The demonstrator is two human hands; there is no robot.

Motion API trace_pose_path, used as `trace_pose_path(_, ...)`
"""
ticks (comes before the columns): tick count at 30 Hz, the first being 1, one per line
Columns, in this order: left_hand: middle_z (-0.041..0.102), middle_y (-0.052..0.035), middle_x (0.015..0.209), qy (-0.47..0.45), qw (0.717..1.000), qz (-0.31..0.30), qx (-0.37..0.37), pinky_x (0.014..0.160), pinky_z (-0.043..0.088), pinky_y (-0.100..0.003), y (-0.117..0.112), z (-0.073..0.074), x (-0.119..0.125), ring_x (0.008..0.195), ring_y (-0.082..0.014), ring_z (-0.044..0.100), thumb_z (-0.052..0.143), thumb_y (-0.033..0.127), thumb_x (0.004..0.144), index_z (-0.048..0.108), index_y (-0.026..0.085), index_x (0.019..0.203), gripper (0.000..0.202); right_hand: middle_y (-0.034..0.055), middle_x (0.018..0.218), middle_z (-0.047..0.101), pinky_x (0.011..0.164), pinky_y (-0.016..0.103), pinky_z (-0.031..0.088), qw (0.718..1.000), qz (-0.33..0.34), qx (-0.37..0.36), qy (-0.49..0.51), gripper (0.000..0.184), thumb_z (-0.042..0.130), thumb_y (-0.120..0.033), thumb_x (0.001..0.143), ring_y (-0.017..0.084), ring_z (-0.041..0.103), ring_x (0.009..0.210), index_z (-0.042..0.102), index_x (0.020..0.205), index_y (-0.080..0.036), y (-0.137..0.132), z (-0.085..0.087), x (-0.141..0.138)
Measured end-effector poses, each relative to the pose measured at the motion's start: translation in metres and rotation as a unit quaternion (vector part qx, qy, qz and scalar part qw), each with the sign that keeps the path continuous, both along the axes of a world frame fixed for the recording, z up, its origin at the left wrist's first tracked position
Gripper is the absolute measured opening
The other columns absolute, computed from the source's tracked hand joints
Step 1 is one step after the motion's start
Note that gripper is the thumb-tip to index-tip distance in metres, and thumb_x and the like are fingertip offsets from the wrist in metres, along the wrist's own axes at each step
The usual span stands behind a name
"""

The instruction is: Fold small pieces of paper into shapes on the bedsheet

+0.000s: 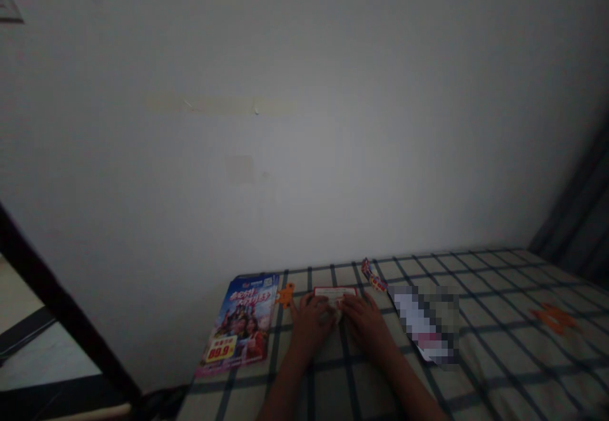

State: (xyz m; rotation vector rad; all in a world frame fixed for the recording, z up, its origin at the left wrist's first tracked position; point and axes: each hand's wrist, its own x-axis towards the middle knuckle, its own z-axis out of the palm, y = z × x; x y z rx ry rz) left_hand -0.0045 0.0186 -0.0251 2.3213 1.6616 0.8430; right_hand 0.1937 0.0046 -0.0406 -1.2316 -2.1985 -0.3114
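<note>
A small white paper with a red border (335, 291) lies on the checked cloth in front of me. My left hand (311, 321) is on its left side, with the fingers bent over the paper. From the right, my right hand (365, 319) has its fingers closed on the paper's other side. The fingertips of both hands almost meet at the middle, where the paper looks creased. Its lower part is hidden under the hands, and the dim light blurs the print.
Left of my hands lies a stack of colourful flyers (242, 323), with an orange star-like cutout (285, 295) beside it. A shiny wrapper (374, 276) and a pixelated flat object (423, 326) lie to the right. Another orange piece (556, 318) rests farther right. A wall (304, 123) rises behind.
</note>
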Motion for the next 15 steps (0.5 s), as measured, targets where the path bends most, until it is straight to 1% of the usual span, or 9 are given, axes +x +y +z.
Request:
trace_pose_path(4,0.069,0.0037,0.124,0.002,1.0,0.005,0.002,0.114,0.014,-0.069,0.0002,-0.0002,0.0007,0.129,-0.0298,0.046,0.069,0.041,0.085,0.074,0.04,0.1,0.016,0.0042,0.129,0.066,0.117,0.052,0.029,1.0,0.018,-0.011,0.0,0.047,0.053,-0.007,0.087,0.022,0.054,0.128,0.06,0.128,-0.03,-0.0015,0.0018,0.0018)
trace_pose_path(9,0.07,0.0033,0.123,-0.012,1.0,0.006,-0.001,0.113,0.014,-0.069,-0.0006,0.0015,0.0007,0.129,-0.0304,0.047,0.068,0.042,0.085,0.074,0.039,0.1,0.016,0.0049,0.13,0.066,0.116,0.055,0.03,0.999,0.02,-0.026,-0.013,0.048,0.057,-0.011,0.086,0.024,0.053,0.129,0.06,0.129,-0.031,-0.0044,0.0054,0.0018)
trace_pose_path(15,0.07,0.0035,0.124,0.0,1.0,0.003,0.004,0.115,0.015,-0.066,-0.0024,0.0042,-0.0002,0.13,-0.0291,0.047,0.065,0.039,0.087,0.074,0.039,0.101,0.016,0.0032,0.133,0.064,0.117,0.054,0.029,0.999,0.022,-0.038,-0.011,0.045,0.057,-0.011,0.085,0.023,0.051,0.131,0.063,0.124,-0.032,-0.0069,0.0062,0.0018)
